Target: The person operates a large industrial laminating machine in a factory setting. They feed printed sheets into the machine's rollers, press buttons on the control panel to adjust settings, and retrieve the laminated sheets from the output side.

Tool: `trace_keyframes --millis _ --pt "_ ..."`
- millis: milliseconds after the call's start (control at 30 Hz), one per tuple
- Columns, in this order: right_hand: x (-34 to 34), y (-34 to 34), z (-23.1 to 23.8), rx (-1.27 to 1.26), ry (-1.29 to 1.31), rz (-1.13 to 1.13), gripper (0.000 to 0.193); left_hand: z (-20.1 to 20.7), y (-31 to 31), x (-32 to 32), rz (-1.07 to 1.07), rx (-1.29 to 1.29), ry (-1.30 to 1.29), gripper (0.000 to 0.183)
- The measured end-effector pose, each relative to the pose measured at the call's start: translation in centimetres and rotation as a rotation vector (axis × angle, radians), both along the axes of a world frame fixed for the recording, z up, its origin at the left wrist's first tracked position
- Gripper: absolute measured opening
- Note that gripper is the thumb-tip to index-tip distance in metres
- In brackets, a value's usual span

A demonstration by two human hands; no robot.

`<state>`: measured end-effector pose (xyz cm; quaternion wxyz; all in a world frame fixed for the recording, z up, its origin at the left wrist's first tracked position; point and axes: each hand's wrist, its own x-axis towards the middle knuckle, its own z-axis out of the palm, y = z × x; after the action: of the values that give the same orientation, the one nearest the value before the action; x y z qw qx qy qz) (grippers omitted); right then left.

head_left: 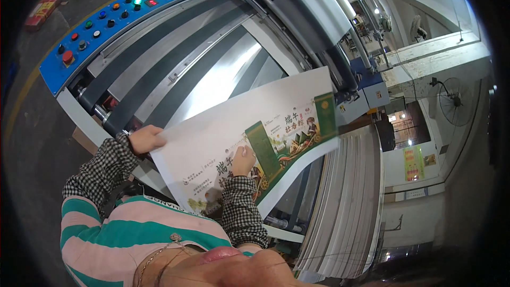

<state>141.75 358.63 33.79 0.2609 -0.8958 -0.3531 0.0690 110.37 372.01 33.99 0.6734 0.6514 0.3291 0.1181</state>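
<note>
A large printed paper sheet point(281, 101), white with green panels and small coloured pictures, lies slanted over the machine's belts in front of me. My left hand point(147, 139) grips its left edge, fingers closed on the paper. Over the printed face is my right hand point(244, 160), its fingers curled together against the sheet. Whether anything is pinched in those fingers is hidden. Both forearms wear checked sleeve covers. Beneath the paper runs a feed bed with dark belts point(175, 98) over shiny metal.
A blue control panel point(114, 18) with buttons and a red stop knob point(68, 57) edges the machine at the left. Large rollers point(303, 10) stand at the far side. A tall stack of sheets point(342, 207) is at the right; a fan point(451, 95) hangs beyond.
</note>
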Motion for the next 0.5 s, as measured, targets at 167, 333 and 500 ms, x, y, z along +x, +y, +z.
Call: trace_keyframes --millis 167,333,500 --pt "-2.5 1.3 -2.0 -0.324 -0.108 -0.226 0.071 0.4 -0.9 -3.0 0.078 -0.153 -0.032 0.029" --pt "-0.9 4.9 -4.0 -0.411 -0.127 -0.043 0.073 1.4 0.4 -4.4 0.009 -0.096 -0.076 0.026" --pt "1.2 5.1 -4.6 -0.394 -0.207 0.087 0.070 2.7 1.1 -6.5 -0.147 0.198 0.036 0.026"
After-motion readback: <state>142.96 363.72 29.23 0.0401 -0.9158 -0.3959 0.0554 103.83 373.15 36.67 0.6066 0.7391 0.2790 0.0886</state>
